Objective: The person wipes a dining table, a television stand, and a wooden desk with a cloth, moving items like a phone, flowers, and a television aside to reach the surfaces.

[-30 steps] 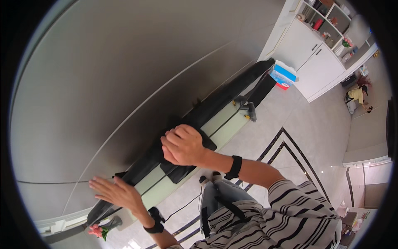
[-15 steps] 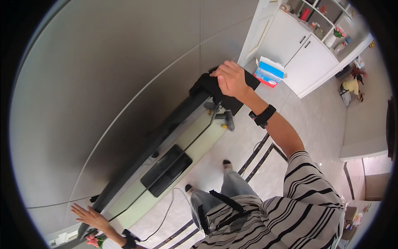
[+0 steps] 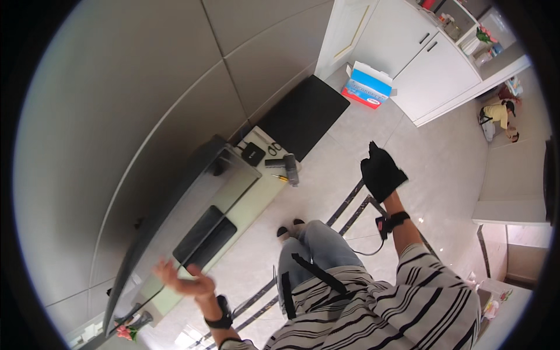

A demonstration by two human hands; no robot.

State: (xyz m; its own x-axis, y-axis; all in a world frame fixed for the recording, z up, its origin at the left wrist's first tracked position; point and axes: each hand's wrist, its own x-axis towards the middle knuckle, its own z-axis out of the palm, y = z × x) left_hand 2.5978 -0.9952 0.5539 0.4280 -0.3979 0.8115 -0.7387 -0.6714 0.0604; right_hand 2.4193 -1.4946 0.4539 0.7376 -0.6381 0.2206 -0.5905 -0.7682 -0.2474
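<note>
My right hand [image 3: 394,201] is raised over the floor on the right, a black cloth [image 3: 382,174] wrapped over its fingers and hiding them. Near the lower left, my left hand [image 3: 186,283] is blurred, its fingers apart and nothing visible in them. It is close to a large flat TV [image 3: 143,230], seen from above along its dark top edge. The TV stands on a pale green cabinet [image 3: 248,204]. On that top lie a black rectangular plate [image 3: 204,236], a small black box [image 3: 253,154], scissors [image 3: 272,150], a dark grey T-shaped device [image 3: 291,169] and a small yellow tool [image 3: 280,177].
A black flat panel [image 3: 306,116] lies beyond the cabinet's far end. An opened blue, white and red carton [image 3: 368,84] stands by white cupboards [image 3: 431,70]. Pink flowers [image 3: 125,331] are at the lower left. Another person [image 3: 497,116] in yellow is at the far right.
My right hand has left the TV's far corner with the black cloth and moved right, over the floor. My left hand has moved right, away from the near end. The view has shifted.
</note>
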